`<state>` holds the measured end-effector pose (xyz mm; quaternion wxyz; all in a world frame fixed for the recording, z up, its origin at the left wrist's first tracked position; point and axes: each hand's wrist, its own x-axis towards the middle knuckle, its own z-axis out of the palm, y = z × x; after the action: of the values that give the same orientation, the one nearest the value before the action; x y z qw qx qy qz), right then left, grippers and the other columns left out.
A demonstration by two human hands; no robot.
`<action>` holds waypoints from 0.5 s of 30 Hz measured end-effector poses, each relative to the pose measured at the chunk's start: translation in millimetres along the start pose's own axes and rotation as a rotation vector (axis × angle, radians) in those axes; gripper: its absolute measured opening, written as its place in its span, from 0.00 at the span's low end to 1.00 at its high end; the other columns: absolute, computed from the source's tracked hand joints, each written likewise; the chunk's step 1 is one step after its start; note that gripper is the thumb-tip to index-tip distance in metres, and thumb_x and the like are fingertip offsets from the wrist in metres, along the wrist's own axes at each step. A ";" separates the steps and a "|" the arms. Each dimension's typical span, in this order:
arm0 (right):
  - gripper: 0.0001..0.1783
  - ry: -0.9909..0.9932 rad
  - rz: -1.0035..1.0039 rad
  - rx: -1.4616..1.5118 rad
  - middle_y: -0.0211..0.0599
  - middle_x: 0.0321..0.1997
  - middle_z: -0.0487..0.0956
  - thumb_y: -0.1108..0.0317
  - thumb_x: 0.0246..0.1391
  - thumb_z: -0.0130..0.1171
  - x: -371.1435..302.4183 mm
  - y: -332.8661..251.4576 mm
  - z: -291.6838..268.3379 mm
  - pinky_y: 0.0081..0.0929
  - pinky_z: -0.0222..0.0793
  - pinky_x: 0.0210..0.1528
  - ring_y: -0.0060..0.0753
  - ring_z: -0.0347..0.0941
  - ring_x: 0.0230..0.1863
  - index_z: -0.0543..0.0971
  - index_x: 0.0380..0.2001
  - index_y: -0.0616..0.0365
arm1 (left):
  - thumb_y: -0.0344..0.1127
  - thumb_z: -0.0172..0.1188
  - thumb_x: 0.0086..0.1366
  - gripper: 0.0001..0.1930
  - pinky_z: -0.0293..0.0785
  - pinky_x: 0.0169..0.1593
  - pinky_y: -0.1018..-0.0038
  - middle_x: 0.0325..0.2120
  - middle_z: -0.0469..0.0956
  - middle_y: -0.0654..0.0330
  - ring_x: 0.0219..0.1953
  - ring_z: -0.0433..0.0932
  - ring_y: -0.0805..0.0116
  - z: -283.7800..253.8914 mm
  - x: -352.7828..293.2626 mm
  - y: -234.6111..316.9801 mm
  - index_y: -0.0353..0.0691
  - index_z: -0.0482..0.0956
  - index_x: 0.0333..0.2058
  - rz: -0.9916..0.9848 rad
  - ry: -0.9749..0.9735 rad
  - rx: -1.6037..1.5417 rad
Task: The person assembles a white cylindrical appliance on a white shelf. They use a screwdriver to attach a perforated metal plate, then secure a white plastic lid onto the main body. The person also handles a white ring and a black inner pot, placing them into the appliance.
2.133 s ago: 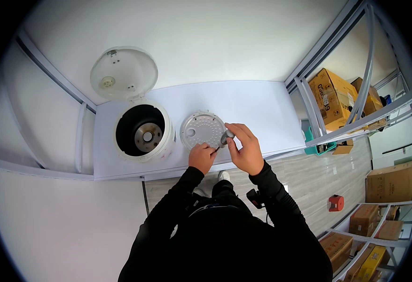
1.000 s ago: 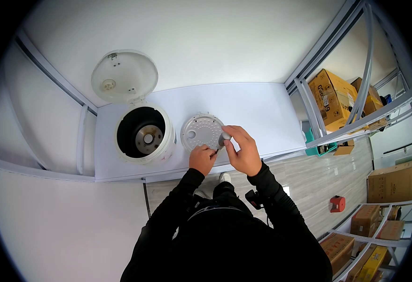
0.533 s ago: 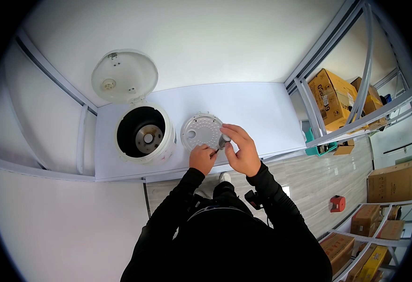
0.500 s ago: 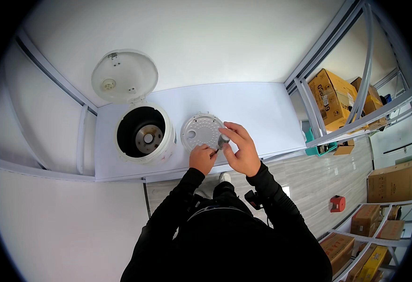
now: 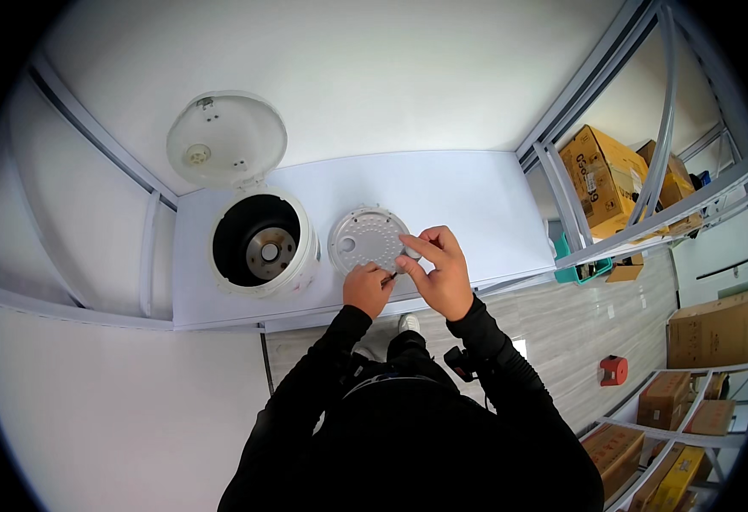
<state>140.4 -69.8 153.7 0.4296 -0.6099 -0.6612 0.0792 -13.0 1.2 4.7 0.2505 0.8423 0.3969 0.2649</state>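
Observation:
A round silver inner lid [image 5: 365, 232], dotted with small bumps and with one larger round hole at its left, lies on the white table. At its lower edge are the pinched fingers of my left hand [image 5: 368, 289], close to a thin dark part; what they hold is too small to tell. Thumb and forefinger of my right hand [image 5: 444, 275] are closed around a short grey cylindrical handle, apparently a screwdriver [image 5: 411, 253], mostly covered by the fingers. To the left stands a white rice cooker [image 5: 306, 256] with its hinged lid [image 5: 237, 141] raised. Inside, its dark chamber shows a metal heating plate [image 5: 283, 260].
The table [image 5: 468, 196] meets a white wall at the back. Metal frame posts [image 5: 553, 171] rise at its right end, with a yellow carton [image 5: 604, 182] and a green crate [image 5: 591, 270] beyond. A red stool [image 5: 614, 370] and shelved boxes [image 5: 664, 398] are at the lower right.
My right hand's fingers have shifted slightly around the grey handle, which now shows less and sits a little further right. My left hand, the inner lid and the rice cooker have stayed put.

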 end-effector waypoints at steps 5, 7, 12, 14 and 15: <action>0.27 0.101 -0.091 0.104 0.49 0.51 0.78 0.77 0.51 0.67 3.3 -0.2 3.8 0.34 0.75 0.47 0.49 0.76 0.47 0.80 0.56 0.54 | 0.38 0.69 0.56 0.06 0.75 0.42 0.58 0.31 0.81 0.62 0.36 0.78 0.53 -1.3 -0.4 2.5 0.46 0.88 0.30 -0.018 0.001 0.008; 0.27 0.107 -0.131 0.033 0.49 0.50 0.79 0.79 0.51 0.65 6.4 -6.2 1.5 0.35 0.75 0.47 0.50 0.77 0.46 0.80 0.56 0.55 | 0.38 0.69 0.56 0.06 0.75 0.41 0.57 0.30 0.81 0.62 0.36 0.78 0.53 -1.6 -0.1 4.2 0.46 0.88 0.30 -0.024 0.003 0.031; 0.27 -0.028 0.029 0.016 0.52 0.50 0.79 0.79 0.51 0.63 3.6 -3.7 -2.8 0.41 0.75 0.49 0.54 0.77 0.47 0.79 0.57 0.57 | 0.39 0.69 0.56 0.05 0.75 0.40 0.57 0.30 0.81 0.63 0.36 0.79 0.54 0.0 -0.7 5.3 0.47 0.88 0.29 -0.013 0.022 0.065; 0.27 0.041 -0.009 0.096 0.51 0.50 0.78 0.79 0.51 0.64 4.7 -3.6 -1.0 0.39 0.75 0.49 0.52 0.77 0.46 0.79 0.58 0.56 | 0.39 0.69 0.55 0.05 0.75 0.39 0.57 0.30 0.81 0.64 0.35 0.79 0.54 -0.2 -0.9 5.8 0.47 0.88 0.29 -0.010 0.032 0.051; 0.28 0.076 -0.030 0.137 0.50 0.50 0.78 0.79 0.51 0.64 6.4 -4.5 -0.3 0.38 0.75 0.48 0.51 0.76 0.45 0.79 0.58 0.55 | 0.39 0.69 0.55 0.05 0.75 0.38 0.57 0.29 0.81 0.64 0.34 0.79 0.53 0.0 -0.6 5.6 0.47 0.88 0.29 -0.014 0.035 0.048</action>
<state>138.0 -65.5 159.8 0.4963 -0.5714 -0.6467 0.0947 -10.3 -2.5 8.1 0.2252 0.8405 0.4134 0.2683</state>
